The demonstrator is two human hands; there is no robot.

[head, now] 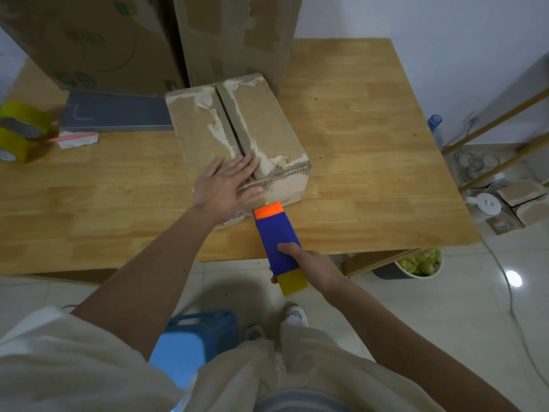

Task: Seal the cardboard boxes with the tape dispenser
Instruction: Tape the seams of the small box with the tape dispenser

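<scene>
Cardboard box (237,135) lying on the wooden table (371,162), near the middle, its two top flaps closed with a dark seam running from the far end to the near end; torn pale strips line both sides of the seam. Left hand (225,188) laid flat on the near end of the box top, fingers straight and spread, fingertips reaching the seam and the thumb along the near top edge. Right hand (309,266) just off the near edge of the table, to the right of the left hand and nearer the person, gripping the tape dispenser (279,245) with the thumb on its blue top face and the fingers curled beneath. Dispenser pointing away from the person, its orange tip touching the near side wall of the box just right of the left hand, its yellow tail projecting toward the person past the gripping hand. Two large cardboard boxes (166,37) standing at the far side of the table behind the small box. Dark flat box (116,113) lying to the left of the small box, with yellow tape rolls (20,129) at the far left edge. Blue stool (193,337) on the tiled floor below the arms.
</scene>
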